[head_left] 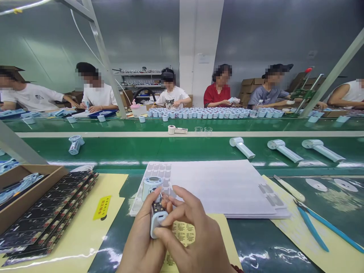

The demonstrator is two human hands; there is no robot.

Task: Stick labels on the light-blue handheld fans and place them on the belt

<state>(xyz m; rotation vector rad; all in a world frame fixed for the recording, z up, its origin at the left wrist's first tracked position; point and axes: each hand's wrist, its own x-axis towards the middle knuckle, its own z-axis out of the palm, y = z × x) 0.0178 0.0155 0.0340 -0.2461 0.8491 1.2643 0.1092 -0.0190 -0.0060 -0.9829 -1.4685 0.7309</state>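
At the near-left edge of the white sheet stack (216, 189), pale-blue device (156, 208) lies clasped in the left hand (144, 232), circuit board (159, 206) bared, while the right hand (196, 229), close alongside, pinches its end cap (154, 225) between thumb and forefinger.

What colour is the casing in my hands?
The casing is light blue, showing best in the head view.

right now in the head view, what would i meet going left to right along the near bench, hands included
Box → yellow label → left hand → right hand → white-handled tool → blue pliers.
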